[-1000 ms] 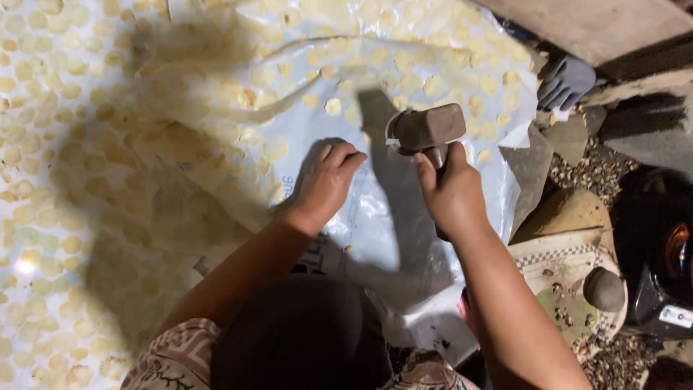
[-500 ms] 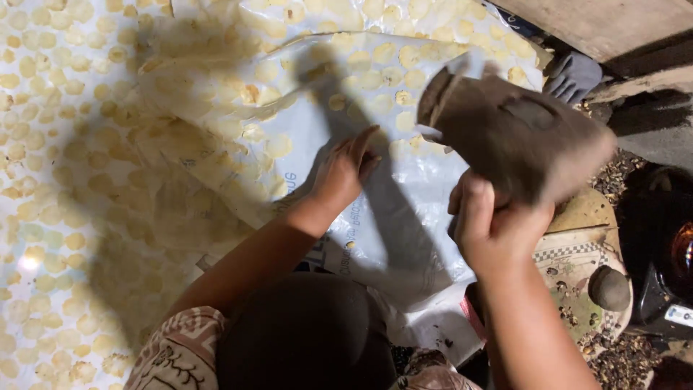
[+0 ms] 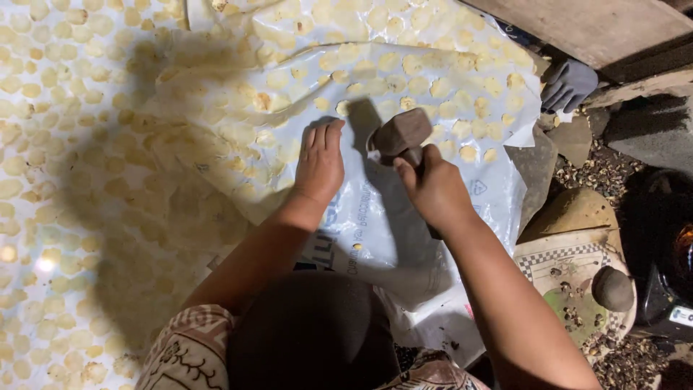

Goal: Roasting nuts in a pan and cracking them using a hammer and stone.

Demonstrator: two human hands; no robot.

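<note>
i am bringing the wooden mallet [image 3: 401,134] back down from its raised swing, my right hand [image 3: 436,189] fingers wrapped tight on its handle, head just right of my left hand [image 3: 319,163], which is pressing flat, fingers together, on the plastic sheet [image 3: 375,217] among the flattened yellow discs [image 3: 440,87].

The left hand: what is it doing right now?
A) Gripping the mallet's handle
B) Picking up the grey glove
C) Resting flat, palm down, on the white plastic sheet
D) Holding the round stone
C: the left hand lies flat with fingers stretched out on the white plastic sheet, while the right hand grips the wooden mallet beside it.
</note>
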